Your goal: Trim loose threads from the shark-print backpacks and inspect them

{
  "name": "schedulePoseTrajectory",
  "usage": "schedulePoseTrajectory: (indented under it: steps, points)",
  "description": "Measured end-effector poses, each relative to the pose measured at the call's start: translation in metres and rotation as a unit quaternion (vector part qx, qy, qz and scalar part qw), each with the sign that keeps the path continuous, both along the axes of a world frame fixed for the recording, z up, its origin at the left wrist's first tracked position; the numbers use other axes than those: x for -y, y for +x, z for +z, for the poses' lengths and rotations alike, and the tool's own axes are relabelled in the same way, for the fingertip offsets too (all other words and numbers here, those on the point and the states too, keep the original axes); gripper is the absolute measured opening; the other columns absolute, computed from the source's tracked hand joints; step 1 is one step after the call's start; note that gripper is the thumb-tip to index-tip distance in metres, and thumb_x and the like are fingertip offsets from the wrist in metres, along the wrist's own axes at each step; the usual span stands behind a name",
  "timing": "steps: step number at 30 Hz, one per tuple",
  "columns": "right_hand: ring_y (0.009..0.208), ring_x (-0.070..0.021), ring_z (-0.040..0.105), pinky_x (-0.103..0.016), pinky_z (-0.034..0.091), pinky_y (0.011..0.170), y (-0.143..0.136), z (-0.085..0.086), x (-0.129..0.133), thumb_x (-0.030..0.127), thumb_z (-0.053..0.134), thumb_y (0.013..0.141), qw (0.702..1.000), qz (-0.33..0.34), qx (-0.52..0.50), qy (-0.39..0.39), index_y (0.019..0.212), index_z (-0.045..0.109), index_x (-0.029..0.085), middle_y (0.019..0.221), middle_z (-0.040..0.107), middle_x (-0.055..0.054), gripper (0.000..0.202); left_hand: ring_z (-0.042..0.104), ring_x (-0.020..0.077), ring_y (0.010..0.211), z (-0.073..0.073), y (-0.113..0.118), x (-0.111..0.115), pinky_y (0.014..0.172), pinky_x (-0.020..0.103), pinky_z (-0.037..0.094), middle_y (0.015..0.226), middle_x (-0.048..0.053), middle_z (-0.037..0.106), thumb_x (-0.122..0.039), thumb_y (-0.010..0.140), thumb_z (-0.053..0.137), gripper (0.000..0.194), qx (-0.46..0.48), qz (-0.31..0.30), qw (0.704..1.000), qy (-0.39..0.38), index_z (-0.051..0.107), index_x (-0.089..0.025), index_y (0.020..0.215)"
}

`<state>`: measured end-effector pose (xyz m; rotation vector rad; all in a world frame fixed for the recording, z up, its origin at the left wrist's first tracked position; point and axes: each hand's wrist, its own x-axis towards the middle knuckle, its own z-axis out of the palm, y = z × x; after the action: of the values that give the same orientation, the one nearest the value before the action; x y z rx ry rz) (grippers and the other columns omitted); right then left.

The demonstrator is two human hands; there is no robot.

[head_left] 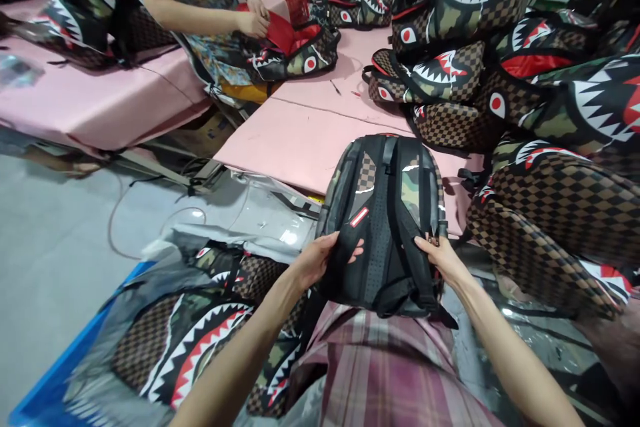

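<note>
A backpack (380, 233) stands in front of me with its black padded back and shoulder straps towards me. Its lower end is at my lap and its top reaches over the pink table edge. My left hand (323, 259) is closed around the left shoulder strap (353, 230), which bears a red and white label; its fingertips show past the strap. At the right side of the backpack, my right hand (440, 257) grips the edge, thumb on the near face and the other fingers mostly hidden.
Checkered shark-mouth backpacks (565, 200) are piled on the right. More bags (200, 340) lie in a plastic-lined blue container (75, 353) at lower left. Across the pink table (300, 140), a co-worker's hands (255, 17) handle an open bag (300, 57) near a red crate (293, 0).
</note>
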<state>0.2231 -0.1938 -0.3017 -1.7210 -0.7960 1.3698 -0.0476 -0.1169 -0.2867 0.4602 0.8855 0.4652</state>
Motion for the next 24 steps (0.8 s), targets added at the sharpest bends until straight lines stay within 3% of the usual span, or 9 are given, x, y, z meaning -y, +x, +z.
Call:
schedulePoseTrajectory:
  steps: [4, 6, 9, 12, 14, 17, 20, 22, 24]
  points:
    - [0.067, -0.0200, 0.062, -0.029, 0.046, 0.060, 0.001, -0.005, -0.001, 0.055, 0.065, 0.068, 0.999, -0.018, 0.040, 0.017, 0.086, 0.064, 0.017, 0.066, 0.065, -0.003, 0.042, 0.065, 0.0256, 0.097, 0.001, 0.001, 0.000, 0.083, 0.032, 0.052, 0.113, 0.017, 0.065, -0.032, 0.084, 0.057, 0.036, -0.003, 0.000, 1.000, 0.022, 0.060, -0.009, 0.111]
    - [0.080, -0.0224, 0.062, -0.031, 0.047, 0.067, 0.001, -0.002, -0.003, 0.053, 0.064, 0.069, 0.989, -0.037, 0.133, 0.061, 0.096, 0.064, 0.017, 0.080, 0.067, -0.006, 0.044, 0.067, 0.0243, 0.091, 0.001, 0.004, 0.001, 0.076, 0.029, 0.053, 0.108, 0.014, 0.067, -0.034, 0.080, 0.061, 0.037, -0.018, 0.011, 0.998, 0.062, 0.062, -0.011, 0.108]
    - [0.100, -0.0262, 0.057, -0.034, 0.045, 0.079, -0.008, 0.014, -0.011, 0.045, 0.063, 0.075, 0.921, -0.038, 0.349, 0.169, 0.114, 0.059, 0.020, 0.110, 0.063, -0.009, 0.047, 0.067, 0.0197, 0.079, 0.000, 0.011, 0.006, 0.064, 0.023, 0.050, 0.092, 0.010, 0.070, -0.039, 0.075, 0.065, 0.038, -0.065, 0.030, 0.989, 0.132, 0.064, -0.011, 0.101]
    - [0.097, -0.0222, 0.058, -0.030, 0.044, 0.078, -0.035, 0.030, -0.026, 0.032, 0.055, 0.084, 0.858, 0.068, 0.443, 0.251, 0.111, 0.061, 0.023, 0.109, 0.061, -0.007, 0.030, 0.064, 0.0170, 0.073, -0.001, 0.020, 0.012, 0.061, 0.021, 0.046, 0.081, 0.007, 0.070, -0.045, 0.075, 0.064, 0.042, -0.107, 0.025, 0.977, 0.184, 0.065, -0.012, 0.100]
    - [0.087, -0.0180, 0.060, -0.027, 0.043, 0.073, -0.058, 0.034, -0.039, 0.021, 0.050, 0.086, 0.839, 0.144, 0.450, 0.271, 0.105, 0.064, 0.024, 0.101, 0.062, -0.005, 0.024, 0.063, 0.0166, 0.072, -0.002, 0.025, 0.015, 0.064, 0.022, 0.045, 0.079, 0.005, 0.070, -0.045, 0.075, 0.063, 0.042, -0.117, 0.021, 0.970, 0.212, 0.066, -0.013, 0.103]
    - [0.075, -0.0159, 0.057, -0.025, 0.040, 0.063, -0.089, 0.030, -0.053, 0.013, 0.048, 0.083, 0.815, 0.203, 0.480, 0.253, 0.097, 0.065, 0.023, 0.096, 0.061, -0.004, 0.024, 0.062, 0.0166, 0.072, -0.007, 0.027, 0.016, 0.067, 0.023, 0.045, 0.075, 0.003, 0.069, -0.043, 0.074, 0.065, 0.038, -0.110, 0.025, 0.967, 0.229, 0.068, -0.013, 0.096]
    - [0.069, -0.0156, 0.054, -0.026, 0.038, 0.060, -0.107, 0.025, -0.044, 0.009, 0.048, 0.078, 0.794, 0.281, 0.460, 0.279, 0.088, 0.063, 0.019, 0.090, 0.059, -0.005, 0.021, 0.062, 0.0164, 0.070, -0.011, 0.022, 0.011, 0.068, 0.024, 0.046, 0.073, 0.003, 0.068, -0.040, 0.069, 0.071, 0.034, -0.050, 0.046, 0.977, 0.201, 0.069, -0.012, 0.090]
    - [0.072, -0.0147, 0.055, -0.024, 0.039, 0.062, -0.109, 0.023, -0.028, 0.004, 0.046, 0.073, 0.802, 0.334, 0.379, 0.319, 0.087, 0.061, 0.019, 0.088, 0.058, -0.003, 0.025, 0.063, 0.0178, 0.071, -0.011, 0.016, 0.007, 0.069, 0.026, 0.048, 0.078, 0.005, 0.070, -0.039, 0.069, 0.072, 0.035, -0.008, 0.047, 0.987, 0.156, 0.068, -0.012, 0.091]
    - [0.073, -0.0133, 0.056, -0.022, 0.040, 0.064, -0.102, 0.024, -0.012, 0.002, 0.043, 0.072, 0.837, 0.327, 0.291, 0.327, 0.084, 0.060, 0.020, 0.084, 0.058, -0.002, 0.027, 0.066, 0.0196, 0.073, -0.008, 0.010, 0.003, 0.069, 0.028, 0.051, 0.086, 0.010, 0.071, -0.037, 0.071, 0.071, 0.034, 0.002, 0.040, 0.993, 0.107, 0.067, -0.010, 0.093]
